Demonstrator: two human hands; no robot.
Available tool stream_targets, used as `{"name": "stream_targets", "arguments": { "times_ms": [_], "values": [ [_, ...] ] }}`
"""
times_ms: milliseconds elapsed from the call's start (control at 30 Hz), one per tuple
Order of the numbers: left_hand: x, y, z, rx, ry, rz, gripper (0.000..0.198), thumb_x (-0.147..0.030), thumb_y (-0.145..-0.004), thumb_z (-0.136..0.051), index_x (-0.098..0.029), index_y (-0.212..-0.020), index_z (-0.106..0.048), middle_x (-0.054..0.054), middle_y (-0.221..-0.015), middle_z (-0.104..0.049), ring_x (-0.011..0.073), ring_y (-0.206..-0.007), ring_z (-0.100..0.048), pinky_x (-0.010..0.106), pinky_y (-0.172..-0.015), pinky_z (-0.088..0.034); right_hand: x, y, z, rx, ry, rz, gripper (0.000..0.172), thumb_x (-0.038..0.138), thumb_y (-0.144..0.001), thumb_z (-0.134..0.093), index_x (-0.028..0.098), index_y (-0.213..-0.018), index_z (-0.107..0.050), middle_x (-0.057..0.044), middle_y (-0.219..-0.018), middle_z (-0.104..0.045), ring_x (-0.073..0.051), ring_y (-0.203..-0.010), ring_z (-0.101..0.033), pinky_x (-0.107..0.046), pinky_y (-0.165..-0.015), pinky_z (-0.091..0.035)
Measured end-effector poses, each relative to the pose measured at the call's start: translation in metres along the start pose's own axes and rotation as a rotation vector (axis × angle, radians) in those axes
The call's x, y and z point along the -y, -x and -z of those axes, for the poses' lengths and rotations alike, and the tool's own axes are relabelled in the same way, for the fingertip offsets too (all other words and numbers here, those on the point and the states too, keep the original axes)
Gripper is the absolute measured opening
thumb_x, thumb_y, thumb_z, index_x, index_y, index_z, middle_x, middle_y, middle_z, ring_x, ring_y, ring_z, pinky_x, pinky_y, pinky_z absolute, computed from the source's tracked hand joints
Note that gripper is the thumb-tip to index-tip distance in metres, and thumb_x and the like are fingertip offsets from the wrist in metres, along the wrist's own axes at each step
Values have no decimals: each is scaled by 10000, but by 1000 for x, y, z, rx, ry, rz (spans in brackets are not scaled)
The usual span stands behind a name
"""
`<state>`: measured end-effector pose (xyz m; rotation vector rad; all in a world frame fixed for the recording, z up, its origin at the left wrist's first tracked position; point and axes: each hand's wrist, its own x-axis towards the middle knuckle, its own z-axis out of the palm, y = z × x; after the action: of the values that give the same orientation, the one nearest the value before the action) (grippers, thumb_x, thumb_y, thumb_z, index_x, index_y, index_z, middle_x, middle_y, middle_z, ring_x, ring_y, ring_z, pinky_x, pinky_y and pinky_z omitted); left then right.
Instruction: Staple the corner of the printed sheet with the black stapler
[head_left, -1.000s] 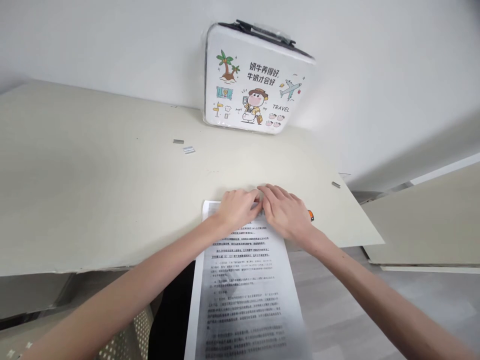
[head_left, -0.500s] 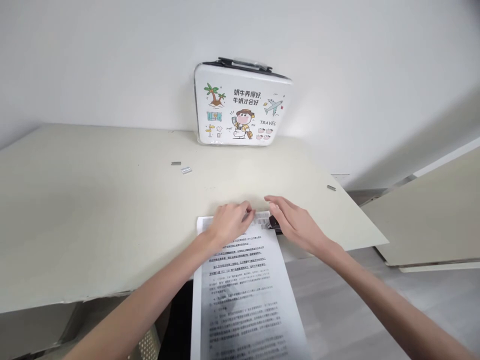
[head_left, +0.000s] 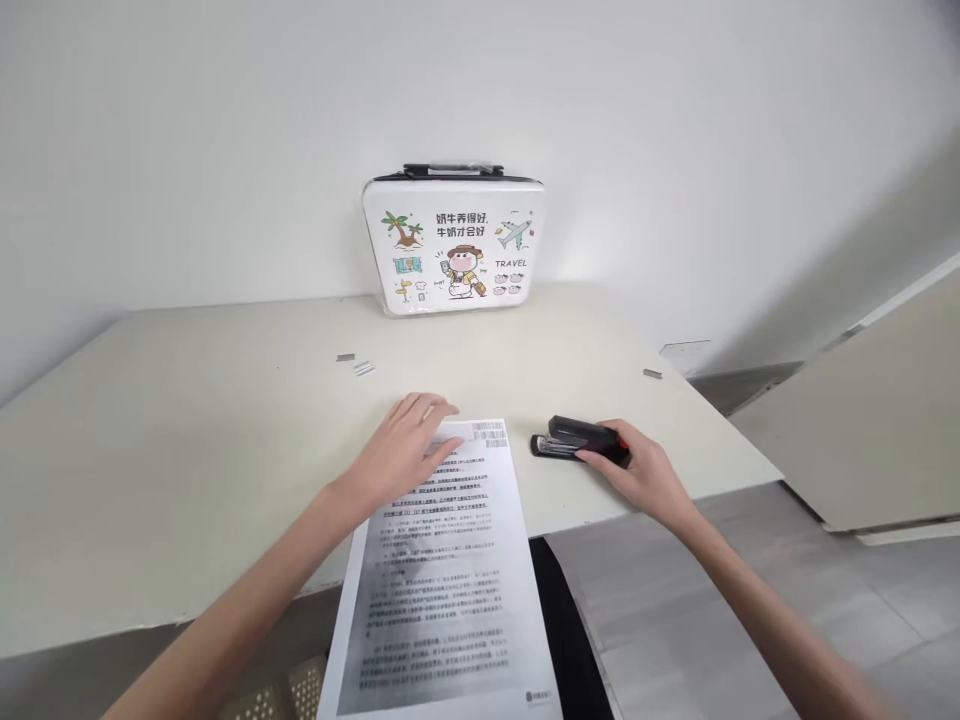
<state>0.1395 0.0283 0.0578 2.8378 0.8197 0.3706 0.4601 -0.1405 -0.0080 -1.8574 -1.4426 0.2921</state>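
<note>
A printed sheet of paper [head_left: 442,600] lies partly on the table, its lower part reaching past the front edge towards me. My left hand [head_left: 409,445] rests over its upper left area, thumb and fingers spread apart. To the right of the paper, a black stapler [head_left: 581,440] lies on the tabletop with its jaw pointing left. My right hand [head_left: 637,465] grips the stapler's rear end, thumb on the near side. A gap of bare table separates stapler and paper. Whether several sheets are stacked cannot be made out.
The pale table [head_left: 225,450] meets a white wall. Against that wall leans a white cartoon-printed case [head_left: 457,250] with a black handle. Staple strips [head_left: 364,368] lie left of centre, and another staple strip [head_left: 652,374] near the right edge. A second board [head_left: 862,420] stands at right.
The stapler has come away from the paper's top right corner and moved right with my right hand. My left hand has shifted left with the paper and opened. The camera view has tilted slightly.
</note>
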Motion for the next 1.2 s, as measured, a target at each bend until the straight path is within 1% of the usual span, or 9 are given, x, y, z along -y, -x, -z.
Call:
{"name": "stream_targets", "arguments": {
  "times_ms": [133,233,300,367,500,733,900,1033,1200],
  "values": [
    [2,66,16,92,31,-2,406,-489,-1066,-449,-330,-1409,-598,23,-1546,-543,265,-1476,-427,477,-1232,-370,-3,1,1,-34,-65,-53,442,632,-891,-682,228,-1069,-667,-77,-1012,-745,-247,-874,-670,-346,-732,-518],
    [9,107,18,171,29,36,522,-518,-1025,-520,-428,-1538,-493,-43,-1665,-402,300,-1560,-324,526,-1239,-374,-1,1,2,-52,-108,-60,444,634,-887,-683,223,-1055,-676,-75,-991,-747,-240,-849,-662,-336,-705,-510],
    [13,121,16,215,21,37,646,-519,-1008,-539,-467,-1618,-335,-65,-1695,-321,316,-1583,-274,545,-1245,-362,1,1,3,-77,-136,-73,451,639,-881,-686,220,-1047,-679,-65,-943,-741,-227,-799,-641,-327,-676,-501],
    [14,122,11,237,-4,21,708,-503,-1022,-512,-466,-1653,-195,-70,-1709,-254,317,-1594,-236,559,-1269,-307,1,0,4,-114,-161,-91,460,644,-872,-692,215,-1037,-678,-53,-891,-724,-213,-755,-611,-322,-666,-495],
    [5,90,-6,208,-70,-12,697,-489,-1064,-441,-425,-1673,-108,-57,-1728,-185,309,-1601,-190,561,-1301,-205,0,-2,4,-190,-226,-151,494,659,-853,-689,208,-1053,-675,-52,-879,-710,-211,-755,-595,-327,-684,-504],
    [-7,-16,-47,181,-70,4,749,-684,-1038,-362,-304,-1673,-246,29,-1749,-144,336,-1617,-86,585,-1301,-84,-1,-6,6,-400,-313,-266,511,661,-830,-697,197,-1041,-666,-53,-900,-704,-208,-774,-586,-332,-704,-505],
    [-23,-84,-66,205,-28,77,838,-762,-1007,-289,-241,-1664,-292,64,-1751,-132,350,-1621,-42,613,-1287,-5,-3,-8,7,-429,-341,-268,501,647,-844,-693,192,-1051,-667,-46,-902,-686,-205,-791,-573,-330,-716,-490],
    [-40,-119,-78,200,0,71,856,-775,-997,-262,-231,-1655,-315,85,-1748,-149,374,-1618,-50,661,-1265,4,-4,-8,6,-469,-315,-238,484,636,-857,-685,190,-1045,-655,-52,-918,-684,-213,-825,-578,-336,-744,-491],
    [-56,-143,-92,181,8,51,872,-791,-982,-264,-226,-1641,-342,97,-1746,-169,384,-1617,-61,685,-1255,6,-3,-6,3,-488,-272,-210,474,617,-875,-679,194,-1089,-653,-64,-961,-702,-219,-836,-594,-346,-767,-507]
  ]
}}
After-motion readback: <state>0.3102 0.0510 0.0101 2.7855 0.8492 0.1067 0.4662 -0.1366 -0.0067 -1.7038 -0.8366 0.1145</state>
